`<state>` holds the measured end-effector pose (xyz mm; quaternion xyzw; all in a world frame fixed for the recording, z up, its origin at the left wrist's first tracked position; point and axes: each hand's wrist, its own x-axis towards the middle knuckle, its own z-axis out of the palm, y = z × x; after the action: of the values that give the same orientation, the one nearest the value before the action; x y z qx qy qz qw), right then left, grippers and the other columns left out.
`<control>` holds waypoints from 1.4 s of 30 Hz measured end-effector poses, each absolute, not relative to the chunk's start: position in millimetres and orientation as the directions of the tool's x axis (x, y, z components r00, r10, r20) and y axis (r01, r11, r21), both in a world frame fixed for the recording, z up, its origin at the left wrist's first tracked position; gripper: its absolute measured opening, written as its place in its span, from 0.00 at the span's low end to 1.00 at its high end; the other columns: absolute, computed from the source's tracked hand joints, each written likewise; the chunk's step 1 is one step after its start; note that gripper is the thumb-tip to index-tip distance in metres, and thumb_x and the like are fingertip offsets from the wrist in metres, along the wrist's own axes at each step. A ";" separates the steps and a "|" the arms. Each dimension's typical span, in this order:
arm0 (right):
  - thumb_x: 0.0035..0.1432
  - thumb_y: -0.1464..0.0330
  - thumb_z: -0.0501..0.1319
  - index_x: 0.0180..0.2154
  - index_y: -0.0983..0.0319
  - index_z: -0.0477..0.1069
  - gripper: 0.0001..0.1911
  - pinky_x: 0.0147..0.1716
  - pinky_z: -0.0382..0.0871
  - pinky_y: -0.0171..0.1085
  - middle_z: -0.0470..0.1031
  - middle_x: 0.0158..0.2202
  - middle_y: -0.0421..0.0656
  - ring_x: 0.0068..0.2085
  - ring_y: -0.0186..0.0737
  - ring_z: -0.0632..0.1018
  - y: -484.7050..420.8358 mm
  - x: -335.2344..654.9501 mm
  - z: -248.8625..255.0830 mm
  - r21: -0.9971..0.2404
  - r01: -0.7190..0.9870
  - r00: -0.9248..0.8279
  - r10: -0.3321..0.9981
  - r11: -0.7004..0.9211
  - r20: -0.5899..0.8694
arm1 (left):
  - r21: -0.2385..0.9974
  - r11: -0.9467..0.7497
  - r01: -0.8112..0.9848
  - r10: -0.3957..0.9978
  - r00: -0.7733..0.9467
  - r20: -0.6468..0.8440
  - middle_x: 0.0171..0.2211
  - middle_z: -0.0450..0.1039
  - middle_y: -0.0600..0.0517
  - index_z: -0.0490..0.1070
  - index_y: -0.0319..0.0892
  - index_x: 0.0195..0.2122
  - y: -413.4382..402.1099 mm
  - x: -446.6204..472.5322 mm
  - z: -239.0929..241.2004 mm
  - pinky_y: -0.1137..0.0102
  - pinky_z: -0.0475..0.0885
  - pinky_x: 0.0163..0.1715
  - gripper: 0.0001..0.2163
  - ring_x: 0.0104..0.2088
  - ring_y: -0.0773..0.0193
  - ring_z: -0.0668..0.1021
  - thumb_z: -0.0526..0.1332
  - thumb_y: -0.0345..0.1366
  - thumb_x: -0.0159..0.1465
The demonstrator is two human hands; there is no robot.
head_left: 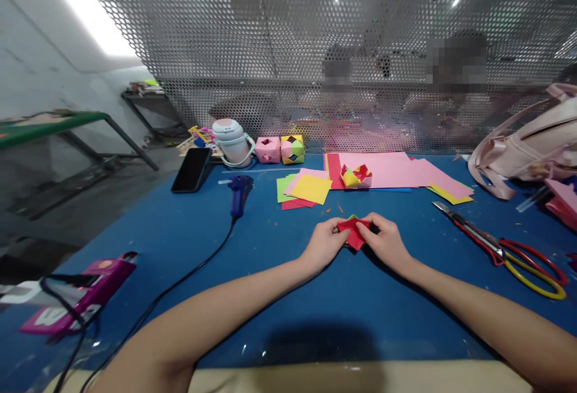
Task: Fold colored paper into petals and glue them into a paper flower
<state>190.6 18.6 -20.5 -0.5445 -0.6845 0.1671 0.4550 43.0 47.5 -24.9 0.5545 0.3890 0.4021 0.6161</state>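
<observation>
Between both hands is a folded red paper piece (354, 234) with a bit of green showing at its top. My left hand (325, 243) pinches its left side, thumb on the front. My right hand (383, 238) pinches the right side in the same way. The paper is held just above the blue table (288, 297). Beyond my hands stands a partly built red, yellow and pink folded-paper shape (356, 176). To its left lies a small pile of coloured paper squares, a yellow square (312, 189) on top.
A blue glue gun (238, 194) with a black cord lies left, near a phone (192, 169) and a white bottle (232, 143). Folded-paper cubes (268, 149) stand by the mesh screen (288, 32). Pink sheets (387, 167), a cutter (473, 231), scissors (534, 264) and a pink bag (536, 140) are right.
</observation>
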 end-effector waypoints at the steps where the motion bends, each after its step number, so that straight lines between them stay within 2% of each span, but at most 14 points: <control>1: 0.56 0.67 0.55 0.26 0.62 0.68 0.09 0.28 0.62 0.33 0.70 0.24 0.40 0.27 0.34 0.69 18.7 190.5 -21.4 -0.717 0.593 -0.007 0.892 0.368 0.453 | 0.998 0.040 -0.046 0.932 0.361 -0.021 0.26 0.75 0.52 0.72 0.36 0.32 47.7 42.7 -25.5 0.74 0.69 0.28 0.07 0.26 0.68 0.75 0.60 0.30 0.52; 5: 0.56 0.68 0.55 0.27 0.63 0.68 0.08 0.29 0.62 0.34 0.69 0.25 0.40 0.27 0.34 0.69 18.5 190.3 -21.9 -0.706 0.583 -0.031 0.880 0.401 0.474 | 1.000 -0.010 0.005 0.943 0.334 0.008 0.26 0.74 0.53 0.72 0.37 0.32 47.7 41.4 -25.4 0.74 0.68 0.26 0.07 0.25 0.69 0.73 0.60 0.31 0.51; 10: 0.57 0.67 0.55 0.27 0.62 0.69 0.09 0.28 0.63 0.34 0.70 0.24 0.41 0.26 0.34 0.70 17.8 190.0 -18.6 -0.701 0.589 -0.050 0.884 0.401 0.464 | 0.999 -0.050 -0.022 0.928 0.368 0.054 0.32 0.75 0.50 0.73 0.37 0.35 46.9 40.2 -21.8 0.73 0.68 0.32 0.10 0.30 0.67 0.73 0.59 0.34 0.54; 17: 0.57 0.66 0.55 0.26 0.62 0.68 0.10 0.28 0.63 0.34 0.70 0.24 0.41 0.26 0.35 0.70 16.8 189.8 -18.3 -0.675 0.603 -0.076 0.873 0.424 0.481 | 0.996 -0.088 -0.027 0.907 0.411 0.091 0.29 0.74 0.51 0.75 0.37 0.33 47.9 39.4 -22.2 0.72 0.67 0.31 0.10 0.29 0.66 0.72 0.57 0.36 0.56; 23: 0.57 0.65 0.54 0.28 0.62 0.70 0.10 0.29 0.65 0.35 0.72 0.26 0.42 0.28 0.36 0.72 16.3 189.9 -14.4 -0.692 0.597 -0.074 0.887 0.406 0.457 | 0.995 -0.103 -0.013 0.922 0.374 0.101 0.27 0.75 0.51 0.76 0.37 0.30 46.6 39.6 -18.5 0.71 0.67 0.32 0.10 0.28 0.65 0.72 0.57 0.36 0.56; 27: 0.57 0.64 0.54 0.26 0.62 0.69 0.12 0.28 0.64 0.34 0.71 0.24 0.41 0.26 0.35 0.70 17.0 191.0 -16.2 -0.700 0.587 -0.048 0.881 0.406 0.471 | 0.998 -0.047 -0.052 0.902 0.427 0.064 0.28 0.75 0.51 0.75 0.37 0.34 46.1 39.6 -18.0 0.72 0.67 0.31 0.10 0.28 0.65 0.72 0.59 0.35 0.54; 29: 0.57 0.64 0.54 0.26 0.62 0.69 0.11 0.28 0.64 0.34 0.71 0.25 0.41 0.26 0.35 0.70 16.8 191.4 -17.5 -0.710 0.578 -0.042 0.884 0.402 0.466 | 0.998 -0.043 -0.035 0.898 0.436 0.054 0.27 0.74 0.52 0.75 0.36 0.33 46.7 39.8 -19.4 0.73 0.66 0.29 0.09 0.27 0.67 0.72 0.59 0.34 0.54; 32: 0.57 0.63 0.54 0.26 0.62 0.69 0.12 0.29 0.64 0.34 0.71 0.25 0.41 0.27 0.35 0.70 15.3 192.6 -15.5 -0.728 0.556 -0.074 0.897 0.401 0.437 | 0.998 -0.058 0.007 0.922 0.384 0.051 0.24 0.73 0.53 0.75 0.37 0.28 48.3 40.7 -20.9 0.74 0.65 0.26 0.08 0.25 0.67 0.71 0.58 0.34 0.54; 35: 0.60 0.61 0.49 0.29 0.62 0.70 0.16 0.30 0.65 0.34 0.71 0.27 0.42 0.29 0.36 0.71 16.1 197.1 -9.5 -0.780 0.516 -0.046 0.921 0.354 0.387 | 0.997 -0.071 0.023 0.940 0.336 0.059 0.23 0.73 0.53 0.75 0.37 0.29 47.8 41.5 -15.3 0.74 0.64 0.24 0.08 0.24 0.67 0.71 0.58 0.34 0.54; 39: 0.60 0.59 0.48 0.33 0.61 0.70 0.17 0.32 0.66 0.34 0.73 0.32 0.43 0.33 0.38 0.73 33.9 200.4 -6.5 -0.844 0.461 0.073 0.937 0.273 0.343 | 0.985 -0.170 0.002 0.926 0.343 0.159 0.26 0.74 0.52 0.75 0.38 0.30 38.8 40.6 6.6 0.73 0.66 0.27 0.08 0.26 0.66 0.72 0.57 0.33 0.55; 42: 0.56 0.60 0.52 0.35 0.62 0.68 0.13 0.31 0.67 0.34 0.73 0.32 0.42 0.34 0.39 0.74 62.1 183.6 -10.4 -0.842 0.458 -0.001 0.948 0.284 0.319 | 0.970 -0.239 -0.036 0.893 0.384 0.234 0.27 0.74 0.50 0.76 0.37 0.31 27.6 39.5 27.5 0.72 0.67 0.28 0.09 0.26 0.65 0.73 0.56 0.32 0.56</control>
<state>183.6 62.1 -10.4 -0.5361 -0.6555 0.2658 0.4606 39.5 27.6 27.5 0.6486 0.3303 0.4458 0.5211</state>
